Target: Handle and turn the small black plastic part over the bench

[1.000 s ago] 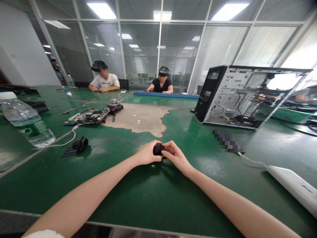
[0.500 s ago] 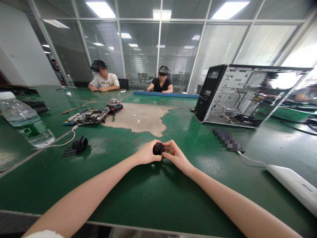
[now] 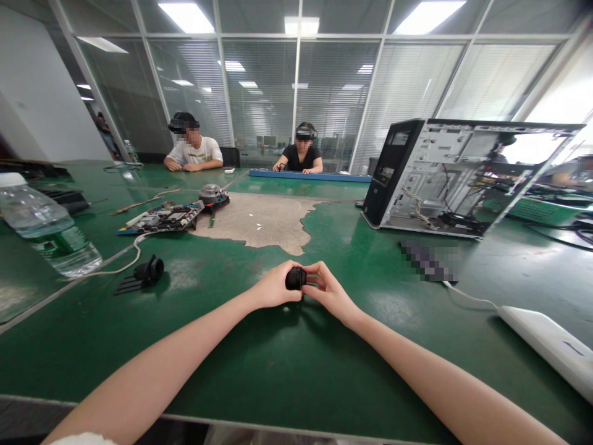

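Nine-o'clock end of the black part (image 3: 295, 279) hidden in my left hand (image 3: 277, 288), water bottle (image 3: 49, 232) clipped at nine o'clock, dark slab (image 3: 428, 262) pixelated at three, white box (image 3: 546, 346) cut off at four, my white sleeve (image 3: 83, 439) cropped at eight

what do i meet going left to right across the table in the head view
clear plastic bottle with green label, black finned plastic piece, left hand, rounded black piece, right hand, dark pixelated object, white rectangular plastic block

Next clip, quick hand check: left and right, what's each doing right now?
Left hand: closed around a small black part.
Right hand: partly curled at the part's right end; whether it grips cannot be told.
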The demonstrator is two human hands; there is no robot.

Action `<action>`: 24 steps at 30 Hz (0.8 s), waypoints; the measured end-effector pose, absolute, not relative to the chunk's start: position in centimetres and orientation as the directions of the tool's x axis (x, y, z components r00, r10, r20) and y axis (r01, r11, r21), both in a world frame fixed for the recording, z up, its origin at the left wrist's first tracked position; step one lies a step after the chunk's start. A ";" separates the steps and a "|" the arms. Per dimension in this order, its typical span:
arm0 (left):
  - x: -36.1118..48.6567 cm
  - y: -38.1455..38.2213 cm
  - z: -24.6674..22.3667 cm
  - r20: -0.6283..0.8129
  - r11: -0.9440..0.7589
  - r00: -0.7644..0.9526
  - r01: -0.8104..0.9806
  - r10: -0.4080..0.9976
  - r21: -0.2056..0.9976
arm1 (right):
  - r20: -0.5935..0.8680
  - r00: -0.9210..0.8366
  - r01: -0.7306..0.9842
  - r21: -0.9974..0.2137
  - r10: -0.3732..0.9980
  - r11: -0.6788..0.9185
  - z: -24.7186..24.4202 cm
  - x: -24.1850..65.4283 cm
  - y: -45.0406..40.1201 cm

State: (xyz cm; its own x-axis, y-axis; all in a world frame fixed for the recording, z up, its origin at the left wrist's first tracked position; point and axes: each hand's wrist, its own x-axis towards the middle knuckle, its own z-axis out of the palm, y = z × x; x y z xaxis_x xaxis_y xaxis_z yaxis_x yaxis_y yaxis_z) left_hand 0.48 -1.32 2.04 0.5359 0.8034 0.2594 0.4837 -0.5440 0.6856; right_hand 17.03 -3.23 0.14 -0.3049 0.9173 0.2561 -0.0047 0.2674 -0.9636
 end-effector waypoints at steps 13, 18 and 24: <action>0.5 -1.3 2.2 0.249 -0.539 0.541 0.482 0.803 0.691 | 0.241 -0.306 0.019 -0.966 0.921 0.259 0.2 17.0 -3.1; 0.5 -1.2 2.0 0.254 -0.542 0.534 0.495 0.807 0.679 | 0.261 -0.292 -0.022 -0.964 0.920 0.267 0.1 16.9 -3.3; 0.6 -1.3 2.1 0.247 -0.532 0.532 0.490 0.810 0.690 | 0.253 -0.265 0.031 -0.962 0.930 0.271 0.0 16.9 -3.1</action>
State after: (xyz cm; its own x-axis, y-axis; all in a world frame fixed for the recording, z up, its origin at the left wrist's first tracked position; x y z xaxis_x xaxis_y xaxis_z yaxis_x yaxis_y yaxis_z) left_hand 0.60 -1.29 2.11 0.5322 0.8098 0.2470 0.4898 -0.5325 0.6903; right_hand 16.92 -3.10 0.00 -0.2655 0.9303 0.2531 0.0312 0.2706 -0.9622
